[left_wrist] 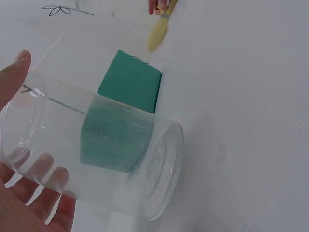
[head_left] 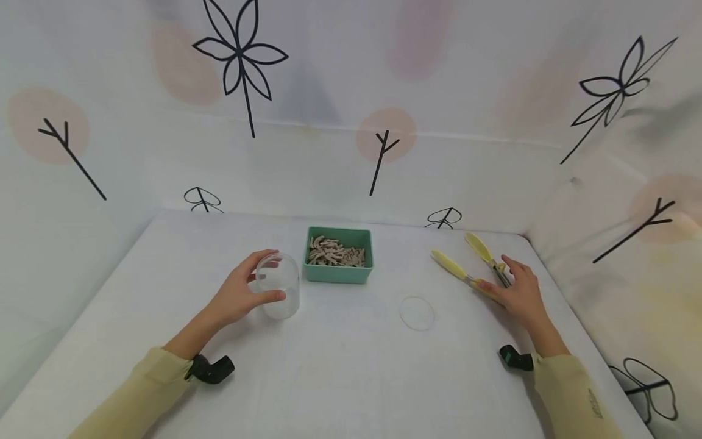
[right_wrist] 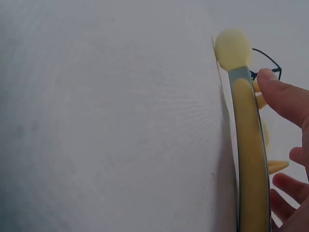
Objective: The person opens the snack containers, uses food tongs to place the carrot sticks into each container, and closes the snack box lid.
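A clear see-through plastic jar stands upright in my left hand, thumb on the near side and fingers wrapped round the far side. The left wrist view shows nothing inside it. At the right, a pair of yellow-tipped tongs with metal arms lies spread apart. My right hand is spread over the tongs' rear part, the thumb right at one arm and the fingers reaching past the other. In the right wrist view the fingers hang loosely beside the tongs, not closed round them.
A green rectangular box holds many small greyish-beige curved pieces, at the back middle. A thin pale ring lies flat on the white table. A printed cloth wall rises behind the table and along its sides.
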A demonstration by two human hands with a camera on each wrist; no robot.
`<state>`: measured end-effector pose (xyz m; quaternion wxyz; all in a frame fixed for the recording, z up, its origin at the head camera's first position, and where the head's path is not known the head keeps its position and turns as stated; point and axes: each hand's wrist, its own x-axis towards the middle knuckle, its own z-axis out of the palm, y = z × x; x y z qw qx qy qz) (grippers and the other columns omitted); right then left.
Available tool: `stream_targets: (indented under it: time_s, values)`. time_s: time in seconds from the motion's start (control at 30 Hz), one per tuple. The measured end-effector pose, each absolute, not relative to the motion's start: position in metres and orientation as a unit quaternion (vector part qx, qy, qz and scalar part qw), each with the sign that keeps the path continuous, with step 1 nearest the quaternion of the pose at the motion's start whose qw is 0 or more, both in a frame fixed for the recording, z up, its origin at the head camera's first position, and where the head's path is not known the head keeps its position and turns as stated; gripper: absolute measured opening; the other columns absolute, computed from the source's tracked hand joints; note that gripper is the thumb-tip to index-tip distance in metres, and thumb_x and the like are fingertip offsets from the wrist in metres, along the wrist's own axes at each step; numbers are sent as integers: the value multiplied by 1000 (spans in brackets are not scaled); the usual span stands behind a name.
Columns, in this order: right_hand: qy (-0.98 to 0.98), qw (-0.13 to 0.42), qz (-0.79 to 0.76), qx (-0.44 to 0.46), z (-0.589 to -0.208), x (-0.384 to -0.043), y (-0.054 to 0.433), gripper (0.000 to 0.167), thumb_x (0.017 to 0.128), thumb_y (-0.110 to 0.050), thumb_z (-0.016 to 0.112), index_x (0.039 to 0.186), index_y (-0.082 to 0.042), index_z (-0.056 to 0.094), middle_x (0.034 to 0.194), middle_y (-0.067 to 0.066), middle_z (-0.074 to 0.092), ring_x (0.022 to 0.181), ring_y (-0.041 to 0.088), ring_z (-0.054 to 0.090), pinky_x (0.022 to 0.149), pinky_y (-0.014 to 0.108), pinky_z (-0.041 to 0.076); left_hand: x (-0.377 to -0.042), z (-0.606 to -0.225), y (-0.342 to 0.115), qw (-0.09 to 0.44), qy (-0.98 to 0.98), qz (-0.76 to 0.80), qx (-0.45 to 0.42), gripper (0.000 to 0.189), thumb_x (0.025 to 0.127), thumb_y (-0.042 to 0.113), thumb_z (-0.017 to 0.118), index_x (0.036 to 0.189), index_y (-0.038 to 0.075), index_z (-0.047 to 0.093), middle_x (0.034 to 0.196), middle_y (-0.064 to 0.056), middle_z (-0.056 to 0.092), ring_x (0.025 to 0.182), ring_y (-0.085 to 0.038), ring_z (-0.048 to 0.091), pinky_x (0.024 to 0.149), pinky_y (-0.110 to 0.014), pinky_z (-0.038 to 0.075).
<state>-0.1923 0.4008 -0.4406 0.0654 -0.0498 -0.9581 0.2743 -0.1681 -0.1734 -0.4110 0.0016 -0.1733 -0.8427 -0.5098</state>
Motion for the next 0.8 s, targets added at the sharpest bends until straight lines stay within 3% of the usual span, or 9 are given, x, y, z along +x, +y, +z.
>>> stream_targets:
  time_s: [0.17, 0.43, 0.8]
  values:
    - [-964, 43, 263, -28, -443, -201, 401, 105, 85, -50, 76, 154, 6, 21, 143, 42, 27, 129, 57, 31, 102, 70, 30, -170, -412, -173, 1, -834, -521, -180, 76, 82, 21, 84, 146, 12, 44, 140, -18, 53, 131, -32, 44, 107, -60, 34]
    - [-966, 32, 249, -53, -451, -206, 395, 108, 83, -53, 77, 156, 3, 19, 146, 42, 26, 133, 60, 26, 103, 72, 28, -172, -417, -174, 9, -813, -549, -195, 71, 84, 16, 82, 144, 12, 45, 140, -14, 56, 134, -26, 45, 109, -56, 34]
    - [-972, 20, 226, -68, -452, -202, 395, 115, 79, -58, 77, 157, 1, 17, 146, 42, 27, 132, 61, 24, 100, 73, 29, -173, -418, -171, 2, -809, -552, -201, 74, 86, 14, 80, 148, 15, 40, 140, -19, 54, 134, -28, 45, 105, -61, 34]
